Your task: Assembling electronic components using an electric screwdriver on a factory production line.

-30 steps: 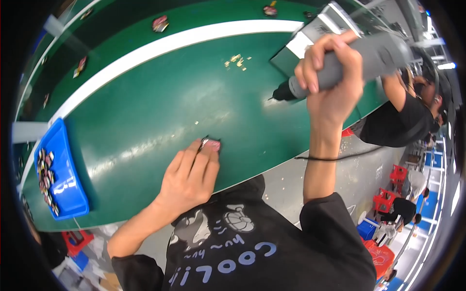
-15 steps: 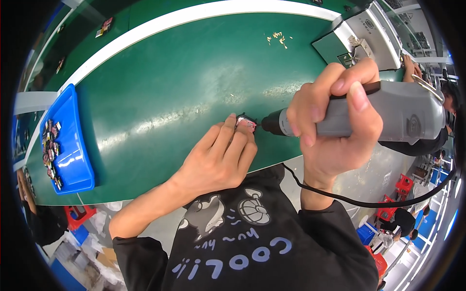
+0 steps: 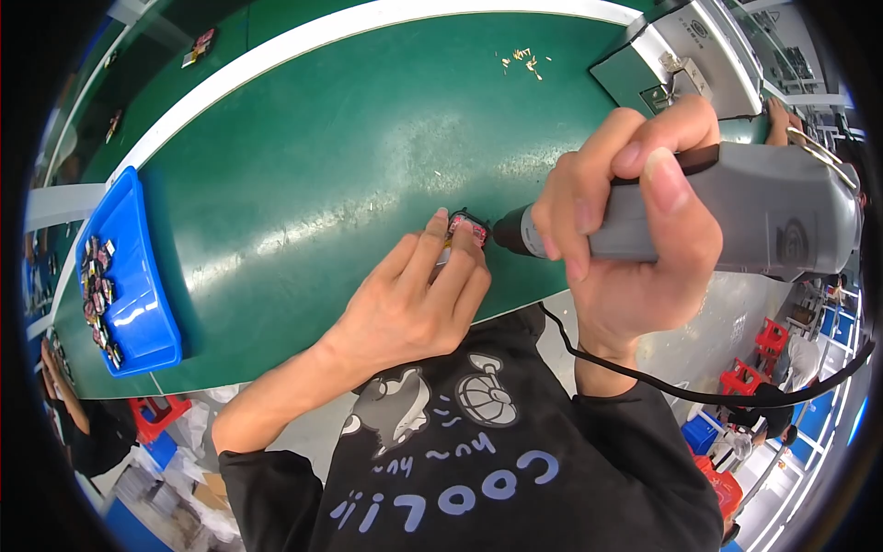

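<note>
A small black-framed electronic part [image 3: 471, 224] with a pink and red inside lies on the green bench top. My left hand [image 3: 411, 293] is closed on it, fingertips holding it down from the near side and partly hiding it. My right hand [image 3: 635, 216] wraps round a grey corded electric screwdriver [image 3: 791, 207] held almost level. Its dark nose points left, and the tip is right at the part's right edge; whether they touch I cannot tell.
A blue tray [image 3: 156, 313] with several similar small parts stands at the left. Small brass-coloured pieces [image 3: 526, 64] lie scattered at the far side, near a silver boxy machine [image 3: 704, 55]. A black cord [image 3: 662, 386] loops below my right wrist. Other people work on both sides.
The fingers of my left hand have shifted slightly on the part, showing more of its pink inside. The screwdriver has moved very slightly left, its tip still beside the part.
</note>
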Action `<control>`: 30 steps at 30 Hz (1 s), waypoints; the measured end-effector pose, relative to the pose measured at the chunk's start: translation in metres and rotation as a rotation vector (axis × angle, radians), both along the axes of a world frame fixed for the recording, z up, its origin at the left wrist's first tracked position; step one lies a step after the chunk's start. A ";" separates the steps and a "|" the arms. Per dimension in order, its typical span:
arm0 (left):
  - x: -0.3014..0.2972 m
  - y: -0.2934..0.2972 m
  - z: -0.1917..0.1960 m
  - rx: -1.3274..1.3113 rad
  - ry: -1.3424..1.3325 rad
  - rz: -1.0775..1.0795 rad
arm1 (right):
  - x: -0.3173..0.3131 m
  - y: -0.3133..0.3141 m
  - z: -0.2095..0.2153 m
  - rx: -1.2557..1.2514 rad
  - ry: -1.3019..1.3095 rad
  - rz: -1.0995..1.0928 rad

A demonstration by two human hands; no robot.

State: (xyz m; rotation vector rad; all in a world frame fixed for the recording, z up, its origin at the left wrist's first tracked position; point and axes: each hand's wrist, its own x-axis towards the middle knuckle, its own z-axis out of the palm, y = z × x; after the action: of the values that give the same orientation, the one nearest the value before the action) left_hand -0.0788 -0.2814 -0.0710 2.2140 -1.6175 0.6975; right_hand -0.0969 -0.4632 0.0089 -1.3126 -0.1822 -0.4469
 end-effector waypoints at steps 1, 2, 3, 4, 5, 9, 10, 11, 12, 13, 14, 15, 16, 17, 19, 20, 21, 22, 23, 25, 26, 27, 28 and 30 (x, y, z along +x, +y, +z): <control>0.000 -0.001 -0.001 0.000 0.002 -0.002 | 0.000 0.000 0.000 -0.022 -0.008 -0.001; 0.000 -0.001 -0.002 -0.006 -0.009 0.003 | 0.001 0.000 -0.001 -0.044 -0.016 -0.002; 0.000 -0.001 -0.002 -0.014 -0.021 0.008 | 0.000 0.000 -0.001 -0.045 -0.016 -0.003; -0.001 0.000 -0.003 -0.015 -0.020 0.007 | -0.001 0.000 -0.001 -0.063 -0.013 0.001; -0.002 0.000 -0.003 -0.016 -0.020 0.011 | -0.001 0.000 -0.002 -0.080 -0.010 0.005; -0.003 -0.001 -0.002 -0.034 0.006 0.005 | -0.002 0.001 0.001 -0.100 0.009 -0.012; -0.004 -0.001 -0.001 -0.033 0.007 0.004 | -0.002 0.000 0.001 -0.104 0.018 -0.012; -0.006 -0.001 0.001 -0.006 0.033 0.018 | -0.002 0.000 0.001 -0.108 0.026 -0.012; -0.007 0.000 0.002 0.022 0.061 0.032 | -0.002 0.000 0.000 -0.107 0.028 -0.012; -0.007 0.000 0.003 0.024 0.062 0.032 | -0.001 -0.001 0.000 -0.080 0.023 0.012; -0.006 0.000 0.004 0.028 0.079 0.026 | -0.001 -0.001 -0.001 -0.054 0.018 0.036; -0.006 0.000 0.005 0.032 0.096 0.021 | -0.001 0.001 0.000 -0.053 0.019 0.036; -0.005 -0.001 0.004 0.033 0.097 0.022 | -0.002 0.004 0.002 -0.098 0.057 -0.001; -0.003 -0.003 0.004 0.004 0.091 0.019 | -0.002 0.006 0.004 -0.143 0.094 -0.039; -0.001 -0.003 0.004 -0.023 0.087 0.009 | -0.001 0.006 0.001 -0.127 0.090 -0.036; 0.000 -0.002 0.007 -0.002 0.133 0.002 | 0.000 0.006 0.000 -0.112 0.082 -0.030; 0.000 -0.001 0.010 0.022 0.178 -0.003 | -0.001 0.006 -0.001 -0.110 0.080 -0.029; 0.000 -0.001 0.015 0.023 0.174 -0.002 | -0.004 0.006 0.000 -0.195 0.077 -0.033; 0.000 -0.001 0.020 0.038 0.197 0.002 | -0.008 0.007 0.001 -0.279 0.072 -0.037; 0.000 0.001 0.026 0.091 0.254 0.011 | -0.011 0.015 0.000 -0.099 0.094 -0.025; -0.003 0.000 0.028 0.129 0.236 0.015 | -0.016 0.017 -0.002 -0.051 0.112 -0.043; -0.003 -0.003 0.031 0.165 0.202 0.023 | -0.017 0.015 -0.003 -0.003 0.113 -0.058; -0.005 -0.004 0.030 0.174 0.180 0.023 | -0.020 0.012 -0.004 -0.005 0.123 -0.059; -0.005 -0.005 0.029 0.179 0.136 0.032 | -0.023 0.011 -0.006 0.032 0.136 -0.058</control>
State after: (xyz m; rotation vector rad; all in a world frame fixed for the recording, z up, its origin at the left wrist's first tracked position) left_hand -0.0842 -0.2862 -0.0423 2.3597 -1.6359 0.4143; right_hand -0.1194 -0.4522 0.0034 -1.3142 -0.0235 -0.4061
